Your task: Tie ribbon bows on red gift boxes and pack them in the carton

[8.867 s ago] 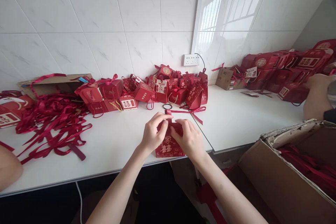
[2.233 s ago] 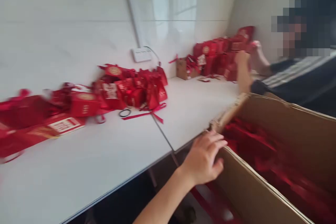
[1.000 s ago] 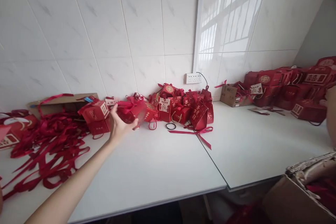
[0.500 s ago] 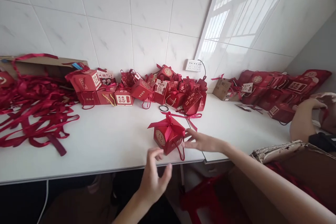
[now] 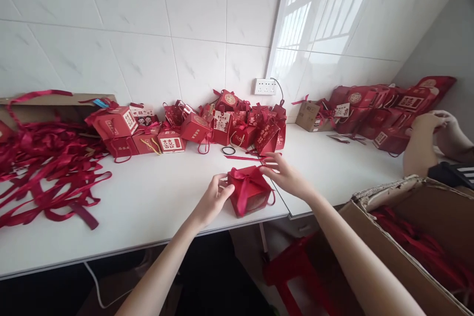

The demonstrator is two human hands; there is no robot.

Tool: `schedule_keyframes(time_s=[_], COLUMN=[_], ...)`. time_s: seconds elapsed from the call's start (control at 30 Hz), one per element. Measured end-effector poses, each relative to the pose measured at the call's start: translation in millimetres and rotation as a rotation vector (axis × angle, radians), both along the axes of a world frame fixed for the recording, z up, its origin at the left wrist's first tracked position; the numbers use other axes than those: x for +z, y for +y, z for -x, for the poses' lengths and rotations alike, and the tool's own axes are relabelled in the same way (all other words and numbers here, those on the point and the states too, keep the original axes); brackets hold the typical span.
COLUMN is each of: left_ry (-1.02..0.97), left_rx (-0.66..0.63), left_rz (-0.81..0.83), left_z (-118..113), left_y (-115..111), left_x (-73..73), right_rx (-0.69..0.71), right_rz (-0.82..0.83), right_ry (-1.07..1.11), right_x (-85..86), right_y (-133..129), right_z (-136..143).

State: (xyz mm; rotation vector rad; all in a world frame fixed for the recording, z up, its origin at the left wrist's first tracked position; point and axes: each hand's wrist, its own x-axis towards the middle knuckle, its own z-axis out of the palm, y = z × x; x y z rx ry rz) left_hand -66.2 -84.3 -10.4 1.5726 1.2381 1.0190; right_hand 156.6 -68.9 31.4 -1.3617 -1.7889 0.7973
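A red gift box [image 5: 254, 200] with a ribbon bow [image 5: 244, 182] on top stands on the white table in front of me. A cord loop hangs from its right side. My left hand [image 5: 213, 200] is at the box's left corner, thumb in front and fingers bent against its side. Over the far right edge reaches my right hand [image 5: 283, 173], its fingers stretched apart and the thumb near the lid. A loose strip of red ribbon [image 5: 242, 158] lies just behind the box.
Red gift boxes [image 5: 198, 128] line the wall, below a power strip [image 5: 264, 87]. Red ribbons [image 5: 55, 158] heap at the left. More boxes [image 5: 370, 113] stack at the right, near another person's hands [image 5: 431, 123]. An open carton [image 5: 359, 232] with red ribbon stands at the front right.
My left hand has risen from below the table edge to the box's left side. The box has turned, its round gold emblem now out of sight. The other person's hands have come together.
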Motion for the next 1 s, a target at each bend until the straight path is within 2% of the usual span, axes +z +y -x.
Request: schedule_keyframes(time_s=[0.1,0.2,0.33,0.43,0.5,0.53,0.6,0.67,0.73,0.83,1.0], left_ry=[0.093,0.181,0.282,0.285,0.257,0.246,0.233,0.207,0.158,0.036,-0.35], left_rx=[0.154,0.217,0.128,0.12,0.138,0.109,-0.009,-0.088,-0.038,0.091,0.223], left_rz=[-0.094,-0.101,-0.133,-0.213,-0.243,-0.247,-0.229,-0.197,-0.166,-0.101,-0.032], left_z=[-1,-7,-18,-18,-15,-13,-9,-7,-7,-12,-25], left_y=[-3,2,4,8,14,18,23,23,20,12,3], left_x=[9.7,21.9,26.1,23.5,24.8,26.9,32.2,35.5,32.8,17.7,-7.6], right_rx=[-0.14,-0.209,-0.152,-0.211,-0.22,-0.178,-0.067,-0.025,-0.054,-0.047,-0.034], right_rz=[-0.148,-0.142,-0.073,-0.065,-0.065,-0.058,-0.032,-0.003,0.043,0.148,0.233], right_ry=[0.089,0.066,-0.054,-0.092,-0.031,0.015,0.092,0.156,0.255,0.463,0.552], right_x=[-10.3,-16.1,-17.0,-16.2,-16.6,-17.2,-19.0,-21.8,-25.7,-33.7,-44.9], right_y=[-21,-33,-34,-26,-19,-16,-12,-10,-9,-7,-6], right_z=[1,4,8,6,3,2,2,4,8,13,17])
